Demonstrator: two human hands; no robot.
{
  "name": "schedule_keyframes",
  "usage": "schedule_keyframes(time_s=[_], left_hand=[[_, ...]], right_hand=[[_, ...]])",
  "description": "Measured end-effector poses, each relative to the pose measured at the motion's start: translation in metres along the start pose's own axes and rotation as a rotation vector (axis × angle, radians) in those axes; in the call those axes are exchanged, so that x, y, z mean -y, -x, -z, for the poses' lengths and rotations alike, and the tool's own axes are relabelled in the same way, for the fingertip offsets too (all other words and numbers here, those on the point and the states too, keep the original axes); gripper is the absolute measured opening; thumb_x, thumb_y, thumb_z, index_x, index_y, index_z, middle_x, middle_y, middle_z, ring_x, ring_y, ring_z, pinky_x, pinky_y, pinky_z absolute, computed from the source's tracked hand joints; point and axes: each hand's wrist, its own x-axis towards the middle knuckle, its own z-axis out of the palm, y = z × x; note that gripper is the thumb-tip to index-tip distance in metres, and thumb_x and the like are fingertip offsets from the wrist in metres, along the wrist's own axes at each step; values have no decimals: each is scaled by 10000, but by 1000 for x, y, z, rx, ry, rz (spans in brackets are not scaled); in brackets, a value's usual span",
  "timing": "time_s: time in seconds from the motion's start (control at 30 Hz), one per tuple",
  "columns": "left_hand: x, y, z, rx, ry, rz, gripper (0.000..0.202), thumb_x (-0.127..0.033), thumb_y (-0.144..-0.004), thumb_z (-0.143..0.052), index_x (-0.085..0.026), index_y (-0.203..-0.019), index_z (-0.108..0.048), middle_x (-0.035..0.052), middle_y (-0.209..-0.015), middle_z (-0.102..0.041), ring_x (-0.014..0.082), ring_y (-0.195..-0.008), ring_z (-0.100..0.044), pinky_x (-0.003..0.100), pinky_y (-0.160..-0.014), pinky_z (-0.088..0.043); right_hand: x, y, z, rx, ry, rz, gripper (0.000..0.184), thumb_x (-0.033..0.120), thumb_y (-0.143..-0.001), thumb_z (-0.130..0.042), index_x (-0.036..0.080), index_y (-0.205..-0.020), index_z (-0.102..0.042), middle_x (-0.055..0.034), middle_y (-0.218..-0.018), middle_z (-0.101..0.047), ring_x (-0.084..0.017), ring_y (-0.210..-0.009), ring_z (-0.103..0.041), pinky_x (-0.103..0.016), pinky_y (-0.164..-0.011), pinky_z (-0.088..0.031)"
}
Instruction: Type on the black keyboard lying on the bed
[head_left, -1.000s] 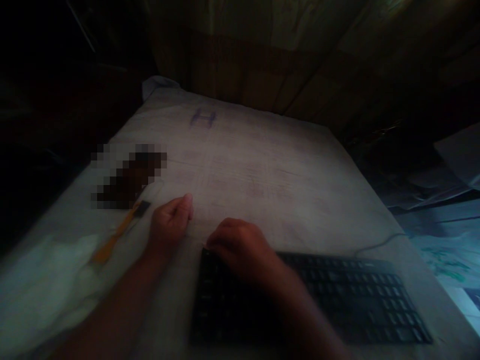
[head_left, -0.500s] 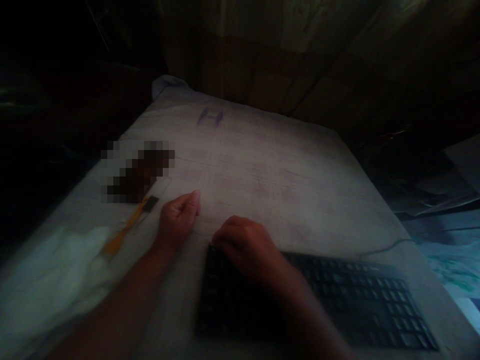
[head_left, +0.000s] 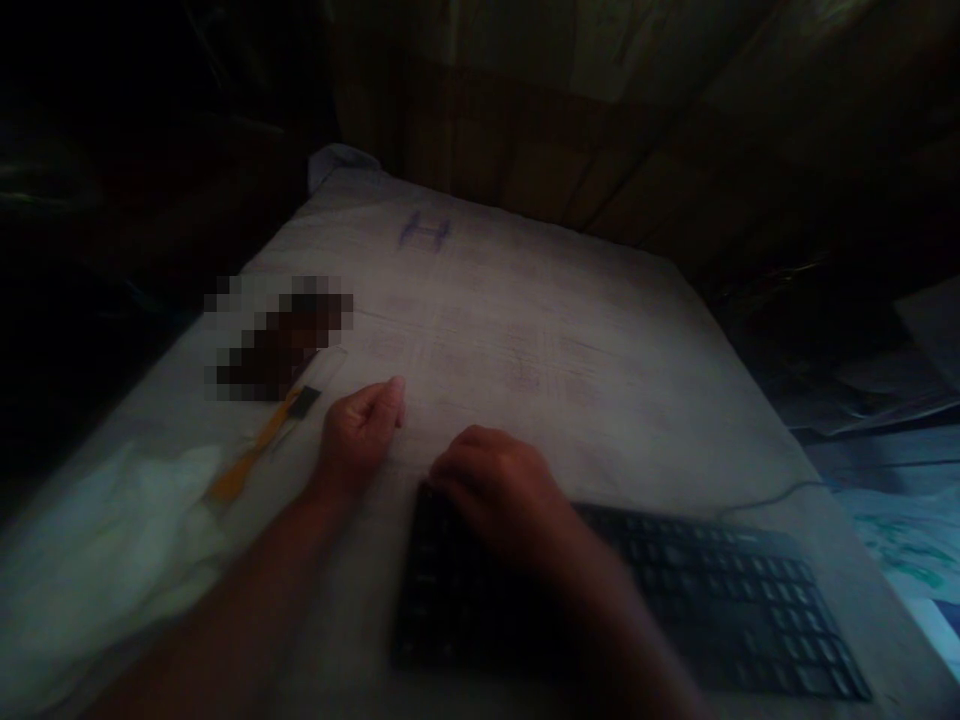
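Note:
The scene is dim. A black keyboard [head_left: 697, 600] lies on a pale cloth-covered table [head_left: 540, 340], near its front edge. My right hand [head_left: 495, 485] rests on the keyboard's far left corner with its fingers curled down over the edge. My left hand [head_left: 360, 432] lies on the cloth just left of the keyboard, closed in a loose fist with the thumb on top; what it holds, if anything, is hidden. A small orange-handled tool with a dark head [head_left: 262, 440] lies on the cloth a little left of my left hand.
A crumpled white cloth or bag [head_left: 105, 540] sits at the front left. A blurred-out dark object [head_left: 277, 340] lies behind the orange tool. The keyboard's thin cable [head_left: 772, 492] runs off to the right. Papers [head_left: 892, 470] lie beyond the table's right edge. A dark wooden wall stands behind.
Both hands and the keyboard keep their places on the table; only the view has shifted slightly.

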Motion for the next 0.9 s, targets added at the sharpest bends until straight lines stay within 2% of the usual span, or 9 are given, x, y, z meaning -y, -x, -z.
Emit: schedule_keyframes(time_s=[0.2,0.63,0.9], left_hand=[[1,-1,-1,10,21,-5,386,-368,-889,-448,-215,-534,-442,-57,-449,-364,98,-420,-345,251,-409,-277],[4,-1,-1,7,13,-23,398,-366,-898,-447,-209,-532,-442,-56,-467,-376,95,-441,-354,253,-442,-295],[4,-1,-1,2,13,-33,398,-369,-893,-450,-208,-529,-437,-54,-473,-375,96,-450,-364,249,-445,-294]], right_hand=[[7,-3,-10,40,206,70,174,120,-870,-589,212,-878,-737,-47,-863,-662,-179,-750,-572,-287,-663,-414],[7,1,-9,60,214,195,170,136,-893,-573,215,-861,-720,-32,-833,-633,-168,-744,-525,-290,-657,-398],[8,6,2,112,204,135,134,146,-874,-611,203,-868,-732,-39,-861,-640,-165,-755,-537,-277,-654,-403]])
